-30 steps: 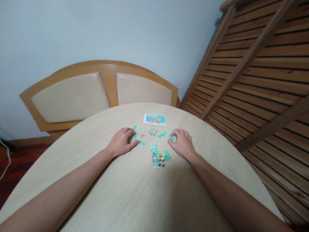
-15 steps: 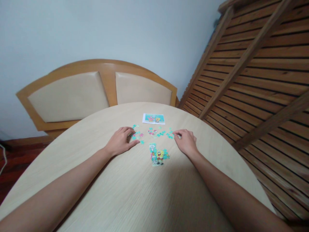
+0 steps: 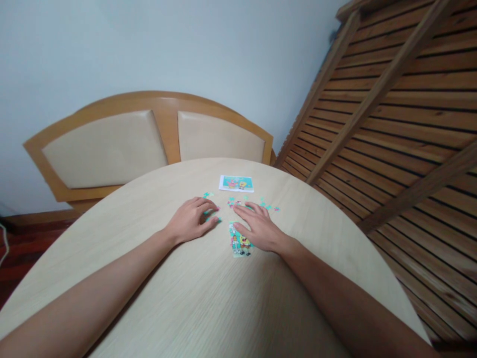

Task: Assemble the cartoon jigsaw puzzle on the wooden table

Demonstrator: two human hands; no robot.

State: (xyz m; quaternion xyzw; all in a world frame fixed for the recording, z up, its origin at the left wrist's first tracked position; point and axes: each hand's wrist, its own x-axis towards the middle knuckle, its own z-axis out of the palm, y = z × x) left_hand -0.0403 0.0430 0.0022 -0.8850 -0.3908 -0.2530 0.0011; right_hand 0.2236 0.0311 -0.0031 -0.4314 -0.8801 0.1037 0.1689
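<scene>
A partly assembled cartoon jigsaw (image 3: 237,242) lies on the round pale wooden table (image 3: 208,298). My right hand (image 3: 259,227) lies flat over its upper right part, fingers spread toward the loose turquoise and pink pieces (image 3: 269,206) beyond it. My left hand (image 3: 192,219) rests palm down to the left, fingers curled over a few loose pieces. I cannot tell whether either hand pinches a piece. A small reference picture (image 3: 236,183) lies farther back.
A wooden bench back with two beige cushions (image 3: 156,139) stands behind the table against a pale blue wall. A slatted wooden frame (image 3: 391,109) leans at the right, close to the table's edge.
My right hand has slid left from the loose pieces at the right onto the assembled jigsaw and now lies flat. My left hand has barely moved.
</scene>
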